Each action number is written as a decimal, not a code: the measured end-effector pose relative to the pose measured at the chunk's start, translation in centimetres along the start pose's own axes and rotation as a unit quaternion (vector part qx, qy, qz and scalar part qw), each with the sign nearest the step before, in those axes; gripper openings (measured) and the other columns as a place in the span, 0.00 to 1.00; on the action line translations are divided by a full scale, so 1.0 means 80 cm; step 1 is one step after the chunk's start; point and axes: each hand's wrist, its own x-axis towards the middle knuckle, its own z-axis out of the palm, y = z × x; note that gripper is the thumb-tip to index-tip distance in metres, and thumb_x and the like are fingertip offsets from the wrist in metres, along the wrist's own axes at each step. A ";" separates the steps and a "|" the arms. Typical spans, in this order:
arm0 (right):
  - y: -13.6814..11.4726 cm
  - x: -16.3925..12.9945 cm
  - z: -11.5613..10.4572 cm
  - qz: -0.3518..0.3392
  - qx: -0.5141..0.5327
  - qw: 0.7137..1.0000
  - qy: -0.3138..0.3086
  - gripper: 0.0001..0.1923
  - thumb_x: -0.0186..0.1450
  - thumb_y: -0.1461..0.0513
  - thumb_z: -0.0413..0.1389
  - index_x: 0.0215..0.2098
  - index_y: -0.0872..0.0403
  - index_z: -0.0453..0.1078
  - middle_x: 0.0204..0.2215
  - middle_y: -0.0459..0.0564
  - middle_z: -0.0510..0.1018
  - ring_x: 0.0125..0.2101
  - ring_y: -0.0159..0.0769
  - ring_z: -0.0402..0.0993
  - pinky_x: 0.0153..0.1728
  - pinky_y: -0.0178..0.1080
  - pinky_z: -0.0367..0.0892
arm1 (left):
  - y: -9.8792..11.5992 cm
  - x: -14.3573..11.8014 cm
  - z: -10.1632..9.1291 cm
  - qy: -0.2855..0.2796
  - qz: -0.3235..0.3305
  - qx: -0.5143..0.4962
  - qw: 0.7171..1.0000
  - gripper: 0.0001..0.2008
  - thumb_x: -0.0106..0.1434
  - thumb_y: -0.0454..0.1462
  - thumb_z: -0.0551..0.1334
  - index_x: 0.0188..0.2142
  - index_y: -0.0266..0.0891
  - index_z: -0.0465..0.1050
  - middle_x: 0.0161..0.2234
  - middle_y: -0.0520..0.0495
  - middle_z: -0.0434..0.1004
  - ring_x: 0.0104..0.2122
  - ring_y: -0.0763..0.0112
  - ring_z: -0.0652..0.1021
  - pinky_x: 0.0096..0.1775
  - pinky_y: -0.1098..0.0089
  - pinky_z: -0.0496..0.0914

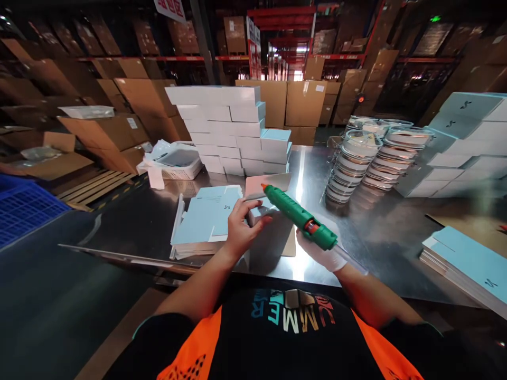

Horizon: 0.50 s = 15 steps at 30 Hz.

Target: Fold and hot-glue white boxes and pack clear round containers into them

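A green hot glue gun [291, 208] with an orange tip is in my right hand [319, 252], which wears a white glove. The glue gun hides most of that hand's fingers. Its nozzle points left and away from me, above the raised flap of a small cardboard box [271, 237]. A clear glue stick trails from the gun's rear end. My bare left hand [241, 228] grips the box at its left side, thumb and fingers at the upper edge. Just left of this hand lies a stack of flat light-blue box blanks [206, 214].
White boxes [222, 126] are piled at the table's back, beside a white basket [180, 163]. To the right stand stacked round clear-lidded containers [348, 169] and more boxes [455, 142]. Flat blue blanks [471, 258] lie near the right edge of the metal table [134, 227].
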 end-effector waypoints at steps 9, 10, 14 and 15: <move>0.015 0.028 0.012 0.096 -0.021 0.990 0.104 0.13 0.55 0.52 0.64 0.23 0.45 0.65 0.20 0.46 0.69 0.26 0.44 0.70 0.32 0.49 0.74 | -0.006 -0.006 -0.006 0.014 0.014 0.036 0.999 0.29 0.62 0.63 0.75 0.48 0.43 0.86 0.42 0.43 0.81 0.48 0.55 0.81 0.53 0.58 0.77; 0.030 0.030 0.012 0.117 -0.012 0.987 0.109 0.13 0.56 0.51 0.63 0.24 0.45 0.65 0.20 0.46 0.69 0.24 0.43 0.69 0.29 0.48 0.73 | -0.008 -0.005 -0.008 0.018 0.003 0.024 1.000 0.29 0.61 0.63 0.75 0.48 0.43 0.86 0.42 0.43 0.82 0.48 0.55 0.82 0.53 0.58 0.77; 0.086 0.031 0.025 0.243 0.182 0.953 0.010 0.17 0.60 0.45 0.63 0.29 0.50 0.72 0.21 0.48 0.75 0.19 0.38 0.69 0.20 0.42 0.68 | -0.014 0.000 -0.012 0.019 -0.067 -0.056 0.996 0.31 0.60 0.63 0.76 0.48 0.41 0.86 0.42 0.43 0.83 0.44 0.57 0.83 0.50 0.61 0.77; 0.098 0.031 0.030 0.268 0.229 0.936 -0.022 0.21 0.61 0.42 0.63 0.30 0.50 0.73 0.21 0.49 0.77 0.18 0.38 0.69 0.20 0.41 0.68 | -0.015 0.002 -0.013 0.017 -0.089 -0.076 0.993 0.31 0.60 0.63 0.76 0.48 0.40 0.85 0.42 0.43 0.84 0.43 0.57 0.83 0.48 0.61 0.77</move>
